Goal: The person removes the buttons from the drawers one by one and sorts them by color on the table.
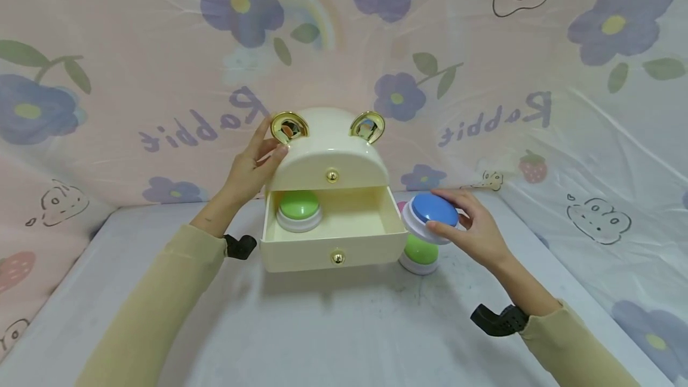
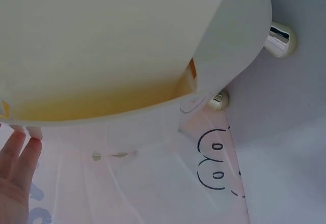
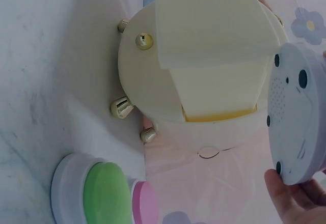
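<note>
Beside the extended drawer point(image 1: 301, 257) of a cream cabinet point(image 1: 325, 163), the right hand point(image 1: 478, 229) grips a blue-topped push button point(image 1: 433, 211) above the table point(image 1: 322, 327). The left hand point(image 1: 248, 173), mostly straight-fingered, touches the cabinet's side by one gold ear point(image 1: 289, 128); a green-topped button point(image 1: 298, 208) sits in the drawer.

The cream cabinet point(image 1: 329, 151) mid-frame looks like smooth, glossy plastic, and its ears point(image 1: 289, 128) and knobs point(image 1: 332, 175) have that mirror-shiny metallic finish. Blue button point(image 1: 436, 209) right of centre is smooth plastic, bit of a sheen; green button point(image 1: 298, 205) in the drawer point(image 1: 301, 257) looks the same. Backdrop point(image 1: 344, 64) up top seems thin, slightly shiny and wrinkly, while the lower-left sleeve point(image 1: 153, 309) is matt cloth.
</note>
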`<action>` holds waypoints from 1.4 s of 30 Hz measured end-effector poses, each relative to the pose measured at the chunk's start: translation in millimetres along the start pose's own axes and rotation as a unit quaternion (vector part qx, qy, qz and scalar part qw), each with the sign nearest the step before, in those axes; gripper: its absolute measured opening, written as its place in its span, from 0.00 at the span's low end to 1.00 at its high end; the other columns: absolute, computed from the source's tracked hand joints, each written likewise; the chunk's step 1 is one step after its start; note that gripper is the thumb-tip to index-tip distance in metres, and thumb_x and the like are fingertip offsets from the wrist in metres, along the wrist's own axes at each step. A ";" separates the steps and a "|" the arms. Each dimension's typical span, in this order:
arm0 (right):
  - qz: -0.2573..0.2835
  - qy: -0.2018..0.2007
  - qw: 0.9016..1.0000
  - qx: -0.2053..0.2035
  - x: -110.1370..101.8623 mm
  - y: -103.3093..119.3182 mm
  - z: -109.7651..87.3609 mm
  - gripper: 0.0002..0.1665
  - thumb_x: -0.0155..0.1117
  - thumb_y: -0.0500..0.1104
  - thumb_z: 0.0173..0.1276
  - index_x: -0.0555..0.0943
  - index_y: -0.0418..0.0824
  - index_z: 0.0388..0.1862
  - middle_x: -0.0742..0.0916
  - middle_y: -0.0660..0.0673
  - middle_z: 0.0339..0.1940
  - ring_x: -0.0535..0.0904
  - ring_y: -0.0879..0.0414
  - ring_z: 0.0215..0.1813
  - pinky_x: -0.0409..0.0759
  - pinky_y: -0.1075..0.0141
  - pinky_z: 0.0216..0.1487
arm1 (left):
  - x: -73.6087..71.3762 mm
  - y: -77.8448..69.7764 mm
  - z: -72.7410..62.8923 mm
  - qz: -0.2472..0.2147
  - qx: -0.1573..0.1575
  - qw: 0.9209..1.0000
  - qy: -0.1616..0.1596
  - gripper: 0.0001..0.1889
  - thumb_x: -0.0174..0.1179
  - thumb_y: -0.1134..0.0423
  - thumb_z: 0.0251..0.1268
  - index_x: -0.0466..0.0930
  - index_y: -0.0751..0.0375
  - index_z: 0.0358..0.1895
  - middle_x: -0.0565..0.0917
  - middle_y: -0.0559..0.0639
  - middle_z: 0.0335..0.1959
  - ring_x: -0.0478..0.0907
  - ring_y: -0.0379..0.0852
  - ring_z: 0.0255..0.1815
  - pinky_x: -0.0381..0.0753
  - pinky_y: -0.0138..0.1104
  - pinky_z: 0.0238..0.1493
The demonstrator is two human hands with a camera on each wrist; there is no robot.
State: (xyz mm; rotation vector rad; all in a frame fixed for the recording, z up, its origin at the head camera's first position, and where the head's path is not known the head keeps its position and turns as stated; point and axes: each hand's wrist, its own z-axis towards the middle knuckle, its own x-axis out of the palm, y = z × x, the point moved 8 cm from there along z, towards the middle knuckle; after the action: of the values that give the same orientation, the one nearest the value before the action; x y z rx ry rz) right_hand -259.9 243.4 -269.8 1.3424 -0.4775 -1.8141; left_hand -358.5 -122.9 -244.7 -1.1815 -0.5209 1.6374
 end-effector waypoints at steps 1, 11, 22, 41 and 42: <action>-0.003 -0.001 1.000 0.002 -0.9 -2.4 -0.8 0.33 0.68 0.42 0.61 0.72 0.41 0.66 0.74 0.42 0.60 0.68 0.51 0.60 0.73 0.66 0.61 | 0.2 0.0 0.1 0.000 0.000 1.000 0.001 0.36 0.51 0.53 0.73 0.41 0.33 0.77 0.72 0.60 0.66 0.64 0.54 0.72 0.64 0.49 0.71; -0.026 0.010 0.999 0.021 -2.8 -19.1 -13.9 0.35 0.71 0.44 0.60 0.71 0.36 0.64 0.75 0.38 0.58 0.71 0.45 0.61 0.74 0.48 0.61 | 1.2 1.1 -0.5 -0.004 -0.006 1.000 0.004 0.36 0.51 0.52 0.73 0.41 0.32 0.77 0.72 0.59 0.66 0.63 0.54 0.72 0.63 0.49 0.71; -0.063 0.044 0.997 0.030 4.8 -36.5 -28.3 0.37 0.73 0.48 0.58 0.71 0.37 0.63 0.77 0.40 0.57 0.74 0.43 0.59 0.78 0.71 0.58 | -0.8 3.1 -0.5 -0.007 -0.006 1.000 0.001 0.36 0.52 0.53 0.73 0.41 0.28 0.76 0.72 0.60 0.66 0.64 0.54 0.72 0.63 0.49 0.71; -0.062 0.124 0.989 0.051 19.1 -56.3 -45.9 0.43 0.78 0.51 0.51 0.71 0.35 0.61 0.77 0.38 0.58 0.74 0.41 0.59 0.78 0.48 0.58 | 0.6 0.5 0.7 -0.013 -0.003 1.000 0.003 0.37 0.52 0.54 0.72 0.41 0.34 0.77 0.71 0.60 0.66 0.64 0.54 0.72 0.62 0.50 0.71; -0.063 0.130 0.988 0.051 20.0 -57.3 -46.5 0.43 0.78 0.51 0.50 0.71 0.34 0.61 0.77 0.38 0.58 0.74 0.40 0.60 0.78 0.48 0.58 | 0.7 0.2 0.6 -0.014 -0.004 1.000 0.004 0.37 0.52 0.54 0.72 0.41 0.34 0.77 0.71 0.60 0.66 0.64 0.54 0.72 0.62 0.50 0.71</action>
State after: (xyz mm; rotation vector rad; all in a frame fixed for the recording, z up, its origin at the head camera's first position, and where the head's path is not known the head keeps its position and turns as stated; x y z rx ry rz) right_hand -241.2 269.5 -339.1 1.6854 -0.3558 -1.6991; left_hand -359.1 -122.3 -244.9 -1.1812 -0.5377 1.6072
